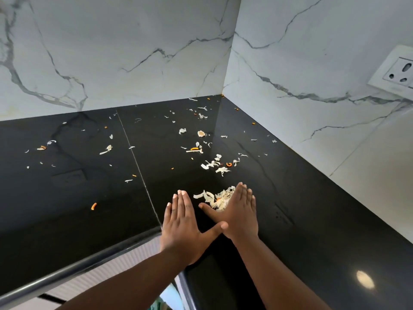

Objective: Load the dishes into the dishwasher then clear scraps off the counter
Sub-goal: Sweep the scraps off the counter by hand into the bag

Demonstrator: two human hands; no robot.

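Note:
White and orange vegetable scraps lie scattered over the black counter (78, 198). A small heap of scraps (218, 199) sits near the front, between my two hands. My left hand (182, 227) lies flat on the counter, palm down, fingers together, just left of the heap. My right hand (238, 212) is also flat and palm down, its fingers touching the heap's right side. The two thumbs cross below the heap. Neither hand holds anything. More loose scraps (215, 164) lie farther back, and a few scraps (107, 148) lie at the left. A single orange piece (93, 206) lies left of my left hand.
White marble walls meet at a corner (223, 92) behind the counter. A wall socket (400, 70) is at the upper right. The counter's rounded front edge (89, 262) runs across the lower left, with a ribbed cabinet front below it.

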